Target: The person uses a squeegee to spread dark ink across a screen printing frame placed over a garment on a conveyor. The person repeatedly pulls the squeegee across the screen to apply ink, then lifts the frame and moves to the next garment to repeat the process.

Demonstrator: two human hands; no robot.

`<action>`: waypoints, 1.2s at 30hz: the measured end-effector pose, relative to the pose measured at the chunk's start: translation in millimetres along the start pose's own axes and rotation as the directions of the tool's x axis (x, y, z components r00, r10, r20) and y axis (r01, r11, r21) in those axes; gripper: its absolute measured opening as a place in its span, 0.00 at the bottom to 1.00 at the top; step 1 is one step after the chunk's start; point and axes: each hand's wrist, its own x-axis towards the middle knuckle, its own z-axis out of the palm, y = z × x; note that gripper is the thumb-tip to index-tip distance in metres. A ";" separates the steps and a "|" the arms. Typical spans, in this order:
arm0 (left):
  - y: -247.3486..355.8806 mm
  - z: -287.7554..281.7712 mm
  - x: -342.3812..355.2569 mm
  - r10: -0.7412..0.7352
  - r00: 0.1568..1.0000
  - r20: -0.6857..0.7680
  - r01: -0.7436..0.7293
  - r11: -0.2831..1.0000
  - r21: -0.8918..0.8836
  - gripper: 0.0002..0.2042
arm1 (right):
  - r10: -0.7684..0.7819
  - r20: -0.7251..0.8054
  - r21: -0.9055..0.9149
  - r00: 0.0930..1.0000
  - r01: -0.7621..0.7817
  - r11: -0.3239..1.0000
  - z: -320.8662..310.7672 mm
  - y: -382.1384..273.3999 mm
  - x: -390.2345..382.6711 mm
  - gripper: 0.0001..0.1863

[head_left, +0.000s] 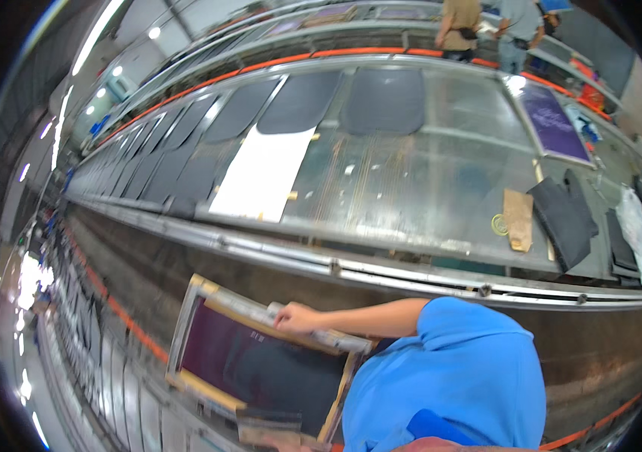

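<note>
A screen frame (pixel 261 351) with dark purple mesh and pale tape along its borders lies at the lower center. My right hand (pixel 297 319) grips its upper bar, the arm reaching across from my blue sleeve. Along the frame's lower side is a flat translucent piece with a brown strip (pixel 268 428). A small part of my left hand (pixel 294 446) shows at the bottom edge beside that piece; its fingers are too hidden to make out.
A long metal table (pixel 457 196) carries dark panels (pixel 298 102), a white sheet (pixel 261 173), a purple screen (pixel 554 120) and folded dark material (pixel 562 215). A rail (pixel 411 275) runs along its edge. Two people (pixel 460 26) (pixel 517 34) stand beyond. An orange bar (pixel 132 328) lines the lower left.
</note>
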 end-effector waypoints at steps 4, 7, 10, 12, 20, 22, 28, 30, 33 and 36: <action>55.7 76.7 123.1 -0.129 0.991 0.043 0.130 0.991 -0.024 0.40 | -0.108 0.032 0.022 0.994 0.107 0.994 36.2 -1.4 105.6 0.14; 82.7 111.8 213.8 -0.122 0.988 0.093 0.125 0.992 -0.027 0.39 | -0.086 0.032 0.021 0.996 0.085 0.996 50.7 -22.0 178.8 0.12; 106.4 121.6 307.2 -0.118 0.987 0.106 0.123 0.992 -0.035 0.39 | -0.050 0.016 0.080 0.999 0.048 0.996 63.8 -46.9 253.6 0.11; 121.8 128.9 366.8 -0.111 0.982 0.154 0.121 0.991 -0.055 0.39 | -0.107 -0.073 0.039 0.992 0.110 0.993 73.7 -41.1 317.8 0.10; 187.1 63.2 587.4 -0.173 0.983 0.057 0.175 0.983 -0.046 0.38 | 0.098 -0.277 0.134 0.956 -0.062 0.989 48.4 -141.1 442.2 0.42; 200.6 90.8 646.5 -0.170 0.980 0.106 0.177 0.982 -0.069 0.38 | 0.094 -0.358 0.241 0.929 -0.006 0.971 29.4 -152.1 454.2 0.42; 350.1 296.2 727.4 -0.061 0.878 0.474 0.098 0.994 -0.054 0.38 | 0.164 -0.649 0.303 0.743 0.054 0.952 -50.6 -126.2 518.2 0.27; 372.1 356.7 755.1 -0.044 0.815 0.578 0.092 0.994 -0.053 0.38 | 0.145 -0.790 0.254 0.596 0.103 0.962 -73.6 -113.8 547.5 0.25; 386.1 446.4 796.8 -0.013 0.712 0.703 0.120 0.987 -0.103 0.35 | 0.054 -0.960 0.080 0.276 0.081 0.994 -117.0 -94.7 583.6 0.23; 395.5 511.7 839.5 -0.131 0.614 0.778 0.144 0.988 0.053 0.33 | 0.034 -0.992 0.045 0.118 0.091 0.995 -150.4 -81.6 616.3 0.22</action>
